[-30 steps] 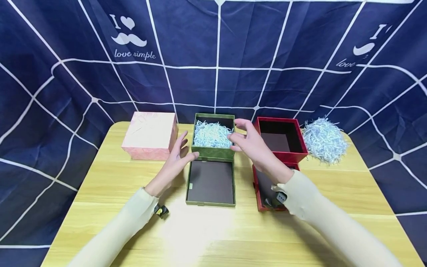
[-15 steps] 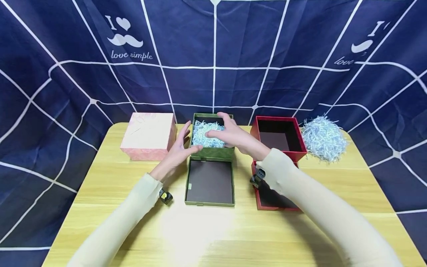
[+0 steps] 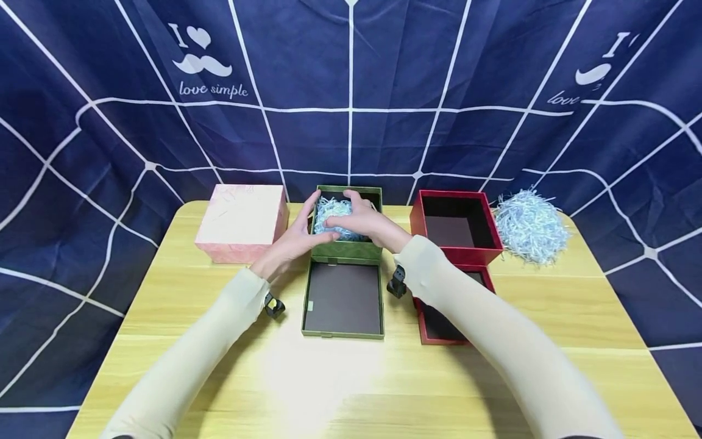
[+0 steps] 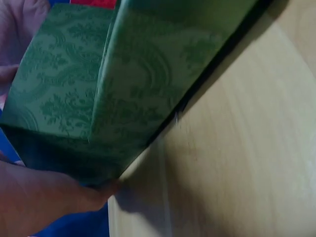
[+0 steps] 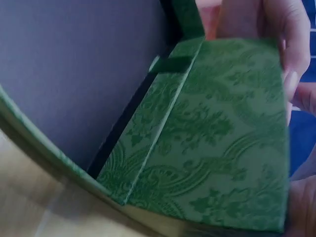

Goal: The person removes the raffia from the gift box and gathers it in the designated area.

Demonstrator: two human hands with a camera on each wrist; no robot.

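A green patterned box (image 3: 351, 250) stands with its lid folded down in front, holding pale blue shredded paper (image 3: 330, 210). My left hand (image 3: 296, 236) is at the box's left side, fingers extended along it and thumb reaching over the front edge. In the left wrist view that hand (image 4: 44, 200) lies close against a box corner. Over the paper, my right hand (image 3: 366, 219) has its fingers and thumb spread, partly inside the box opening. The green wall (image 5: 217, 133) hides its fingertips in the right wrist view, so contact with the paper is unclear.
The green lid (image 3: 342, 299) lies dark side up on the wooden table (image 3: 307, 390). To the left sits a closed pink box (image 3: 244, 216). On the right are an open red box (image 3: 466, 255), its lid (image 3: 441, 323) and a shredded paper heap (image 3: 532, 228). Blue cloth (image 3: 307, 55) surrounds the table.
My right hand has moved left from the green box's right rim to over the paper inside. My left hand has shifted slightly forward along the box's left side. The boxes stay put.
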